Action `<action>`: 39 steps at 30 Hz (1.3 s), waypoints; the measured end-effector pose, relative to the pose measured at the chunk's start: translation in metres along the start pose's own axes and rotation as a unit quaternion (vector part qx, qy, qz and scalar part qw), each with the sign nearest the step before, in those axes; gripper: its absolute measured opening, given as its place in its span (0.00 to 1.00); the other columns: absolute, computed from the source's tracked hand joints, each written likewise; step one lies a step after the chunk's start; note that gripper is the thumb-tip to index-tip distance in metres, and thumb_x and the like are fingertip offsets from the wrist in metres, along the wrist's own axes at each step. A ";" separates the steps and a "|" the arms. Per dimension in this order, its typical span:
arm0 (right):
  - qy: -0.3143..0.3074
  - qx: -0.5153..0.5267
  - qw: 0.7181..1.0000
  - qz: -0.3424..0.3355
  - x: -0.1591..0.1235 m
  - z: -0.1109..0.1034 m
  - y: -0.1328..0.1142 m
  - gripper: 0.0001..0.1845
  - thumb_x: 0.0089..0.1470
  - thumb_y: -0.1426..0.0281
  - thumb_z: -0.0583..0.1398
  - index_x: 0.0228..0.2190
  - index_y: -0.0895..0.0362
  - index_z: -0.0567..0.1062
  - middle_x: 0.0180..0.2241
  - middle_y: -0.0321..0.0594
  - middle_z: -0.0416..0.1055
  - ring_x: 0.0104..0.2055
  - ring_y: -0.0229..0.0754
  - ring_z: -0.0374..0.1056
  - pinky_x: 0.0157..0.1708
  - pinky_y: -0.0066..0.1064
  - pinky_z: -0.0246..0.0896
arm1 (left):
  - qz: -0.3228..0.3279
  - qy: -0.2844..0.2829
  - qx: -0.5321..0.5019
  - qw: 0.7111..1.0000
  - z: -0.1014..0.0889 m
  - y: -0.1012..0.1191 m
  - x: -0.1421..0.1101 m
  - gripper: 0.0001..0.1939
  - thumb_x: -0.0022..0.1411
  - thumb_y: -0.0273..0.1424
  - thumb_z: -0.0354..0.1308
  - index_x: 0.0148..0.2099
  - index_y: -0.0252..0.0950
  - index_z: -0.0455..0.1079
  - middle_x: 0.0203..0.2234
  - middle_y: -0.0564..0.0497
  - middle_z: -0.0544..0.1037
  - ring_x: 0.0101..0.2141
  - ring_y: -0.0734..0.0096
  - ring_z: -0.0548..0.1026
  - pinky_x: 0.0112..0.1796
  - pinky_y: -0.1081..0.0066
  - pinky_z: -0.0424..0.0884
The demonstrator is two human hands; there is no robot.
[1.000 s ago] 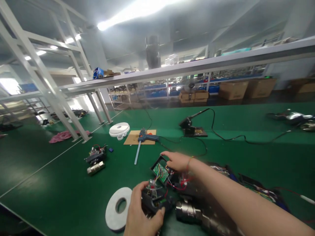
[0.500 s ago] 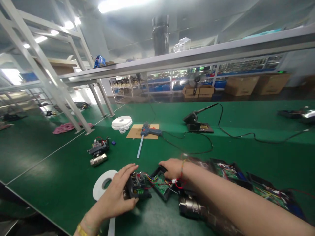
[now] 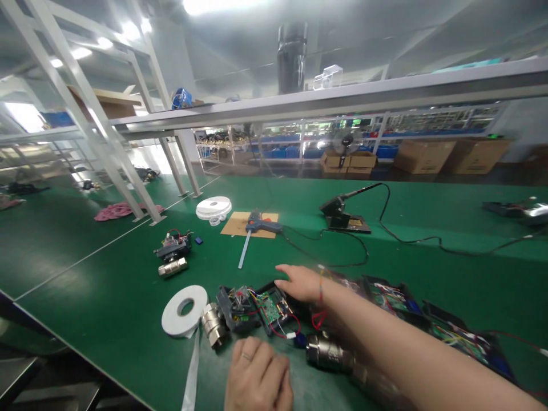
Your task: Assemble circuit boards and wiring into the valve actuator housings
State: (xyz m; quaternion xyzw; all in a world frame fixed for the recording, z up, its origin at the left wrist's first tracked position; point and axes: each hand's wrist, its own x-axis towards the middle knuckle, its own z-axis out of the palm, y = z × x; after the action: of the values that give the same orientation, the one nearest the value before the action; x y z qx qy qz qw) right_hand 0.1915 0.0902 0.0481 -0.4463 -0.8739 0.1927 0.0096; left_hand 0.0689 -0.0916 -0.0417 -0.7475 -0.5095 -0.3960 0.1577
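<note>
My left hand (image 3: 257, 374) is at the front of the table, fingers curled in, with no object showing in it. Beyond it lies a metal ball valve (image 3: 213, 325), joined to a dark actuator housing (image 3: 240, 308) with exposed wiring. Coloured wires run from this to an open black case with a green circuit board (image 3: 270, 307). My right hand (image 3: 302, 283) reaches over the case's far right corner; its thumb is at the rim and its forefinger stretches out apart from it. Its other fingers are hidden. Another ball valve (image 3: 327, 351) lies below my right forearm.
A white tape roll (image 3: 171, 317) lies left, its strip trailing forward. Farther back are a glue gun (image 3: 263, 225) on cardboard, white reels (image 3: 214, 205) and a soldering iron stand (image 3: 340, 216). Another valve unit (image 3: 173, 248) sits left; wired cases (image 3: 466, 337) lie right. A shelf (image 3: 363, 94) spans above.
My left hand has let go of the valve unit, drawn back toward the front edge and curled up. The unit now rests beside the tape roll. My right forefinger has lifted off the case rim.
</note>
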 end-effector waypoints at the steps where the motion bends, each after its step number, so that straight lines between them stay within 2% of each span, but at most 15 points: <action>1: 0.022 -0.001 1.000 0.002 -0.008 -0.006 -0.001 0.18 0.65 0.65 0.61 0.54 0.57 0.72 0.51 0.45 0.74 0.48 0.47 0.73 0.50 0.47 0.69 | 0.005 -0.007 0.007 1.000 0.006 0.003 -0.003 0.07 0.61 0.25 0.54 0.35 0.39 0.73 0.24 0.52 0.71 0.30 0.64 0.67 0.33 0.63 0.63; 3: 0.077 -0.011 0.997 0.006 -0.030 -0.015 -0.006 0.15 0.67 0.69 0.57 0.53 0.59 0.72 0.46 0.45 0.76 0.47 0.47 0.73 0.50 0.45 0.67 | -0.001 -0.021 0.027 0.999 0.012 0.004 -0.005 0.13 0.60 0.23 0.53 0.44 0.36 0.75 0.26 0.50 0.73 0.31 0.61 0.68 0.33 0.62 0.63; 6: 0.165 -0.027 0.986 0.005 -0.074 -0.014 -0.014 0.12 0.67 0.72 0.53 0.43 0.60 0.77 0.43 0.47 0.76 0.49 0.51 0.68 0.51 0.45 0.62 | -0.024 -0.052 0.069 0.996 0.008 -0.001 0.001 0.26 0.61 0.20 0.51 0.62 0.26 0.64 0.32 0.46 0.76 0.33 0.60 0.70 0.35 0.61 0.66; 8: 0.200 -0.043 0.979 -0.016 -0.101 0.001 -0.018 0.12 0.64 0.71 0.55 0.34 0.58 0.78 0.38 0.47 0.76 0.47 0.53 0.67 0.49 0.46 0.61 | -0.033 -0.071 0.082 0.994 0.002 -0.005 0.009 0.30 0.62 0.20 0.50 0.66 0.23 0.56 0.34 0.45 0.77 0.33 0.61 0.71 0.36 0.62 0.68; 10: 0.225 -0.084 0.969 -0.051 -0.118 0.023 -0.020 0.11 0.61 0.69 0.58 0.30 0.57 0.80 0.39 0.49 0.76 0.47 0.57 0.67 0.47 0.50 0.61 | -0.044 -0.078 0.080 0.993 -0.002 -0.007 0.018 0.31 0.62 0.20 0.48 0.67 0.23 0.53 0.34 0.44 0.78 0.33 0.60 0.73 0.37 0.62 0.71; 12: 0.216 -0.144 0.964 -0.054 -0.121 0.046 -0.021 0.09 0.57 0.67 0.63 0.35 0.58 0.83 0.47 0.54 0.76 0.52 0.64 0.66 0.49 0.55 0.62 | -0.058 -0.077 0.074 0.993 -0.003 -0.009 0.023 0.31 0.62 0.20 0.46 0.67 0.25 0.53 0.34 0.44 0.79 0.34 0.60 0.75 0.37 0.64 0.72; 16: 0.160 -0.205 0.965 -0.032 -0.105 0.071 -0.021 0.16 0.54 0.70 0.68 0.44 0.65 0.82 0.57 0.62 0.70 0.60 0.69 0.62 0.55 0.59 0.60 | -0.111 -0.084 0.038 0.990 -0.001 -0.010 0.024 0.31 0.63 0.21 0.45 0.68 0.25 0.51 0.34 0.44 0.80 0.33 0.63 0.78 0.35 0.67 0.74; 19: 0.147 -0.200 0.968 -0.027 -0.097 0.074 -0.023 0.13 0.55 0.77 0.64 0.43 0.64 0.82 0.59 0.61 0.69 0.61 0.68 0.61 0.56 0.60 0.59 | -0.142 -0.080 -0.010 0.987 0.001 -0.011 0.020 0.33 0.62 0.21 0.45 0.69 0.25 0.49 0.37 0.44 0.81 0.35 0.65 0.80 0.37 0.69 0.75; 24: 0.132 -0.169 0.977 -0.016 -0.099 0.069 -0.036 0.13 0.58 0.79 0.61 0.43 0.64 0.82 0.56 0.60 0.72 0.60 0.66 0.62 0.55 0.58 0.59 | -0.183 -0.078 -0.076 0.977 0.002 -0.013 0.017 0.34 0.60 0.21 0.44 0.69 0.22 0.49 0.46 0.37 0.80 0.42 0.63 0.81 0.45 0.66 0.77; 29: 0.116 -0.080 0.990 0.007 -0.102 0.059 -0.052 0.13 0.57 0.82 0.56 0.36 0.65 0.81 0.37 0.59 0.78 0.46 0.63 0.71 0.47 0.52 0.63 | -0.198 -0.069 -0.136 0.968 -0.004 -0.016 0.018 0.31 0.60 0.21 0.44 0.67 0.27 0.57 0.44 0.40 0.79 0.44 0.64 0.80 0.46 0.65 0.77; 31: 0.115 -0.012 0.993 0.036 -0.103 0.059 -0.055 0.18 0.55 0.83 0.55 0.45 0.64 0.77 0.35 0.56 0.78 0.41 0.58 0.74 0.40 0.44 0.65 | -0.202 -0.066 -0.150 0.966 -0.008 -0.017 0.018 0.28 0.60 0.21 0.45 0.63 0.29 0.62 0.43 0.41 0.80 0.43 0.65 0.80 0.45 0.66 0.78; 33: 0.114 0.077 0.989 0.058 -0.102 0.063 -0.056 0.26 0.54 0.82 0.55 0.54 0.60 0.70 0.30 0.46 0.78 0.34 0.51 0.75 0.34 0.36 0.64 | -0.212 -0.063 -0.171 0.960 -0.012 -0.016 0.015 0.25 0.63 0.22 0.45 0.62 0.32 0.64 0.43 0.43 0.79 0.40 0.66 0.80 0.43 0.67 0.78; 34: 0.109 0.126 0.984 0.065 -0.102 0.066 -0.055 0.26 0.54 0.81 0.55 0.54 0.58 0.68 0.27 0.40 0.77 0.31 0.48 0.75 0.31 0.32 0.63 | -0.221 -0.059 -0.188 0.955 -0.013 -0.014 0.011 0.23 0.65 0.24 0.46 0.61 0.34 0.64 0.43 0.44 0.79 0.38 0.68 0.79 0.41 0.68 0.78; 37: 0.079 0.269 0.957 0.080 -0.098 0.079 -0.051 0.11 0.57 0.73 0.52 0.41 0.57 0.71 0.20 0.33 0.70 0.23 0.42 0.71 0.24 0.28 0.62 | -0.247 -0.049 -0.258 0.933 -0.012 -0.008 -0.002 0.18 0.70 0.32 0.49 0.60 0.38 0.65 0.43 0.44 0.78 0.34 0.69 0.78 0.36 0.69 0.77; 39: 0.059 0.347 0.932 0.087 -0.096 0.087 -0.048 0.12 0.59 0.67 0.50 0.36 0.58 0.71 0.24 0.38 0.72 0.23 0.42 0.71 0.23 0.29 0.64 | -0.257 -0.047 -0.291 0.920 -0.010 -0.005 -0.012 0.18 0.70 0.38 0.52 0.59 0.39 0.67 0.43 0.44 0.78 0.36 0.66 0.78 0.37 0.68 0.78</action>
State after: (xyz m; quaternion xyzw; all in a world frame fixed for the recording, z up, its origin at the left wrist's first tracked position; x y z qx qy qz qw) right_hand 0.1954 -0.0392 -0.0007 -0.4996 -0.7084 0.4574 0.1985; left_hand 0.0582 -0.1036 -0.0448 -0.6215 -0.5532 -0.5182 -0.1980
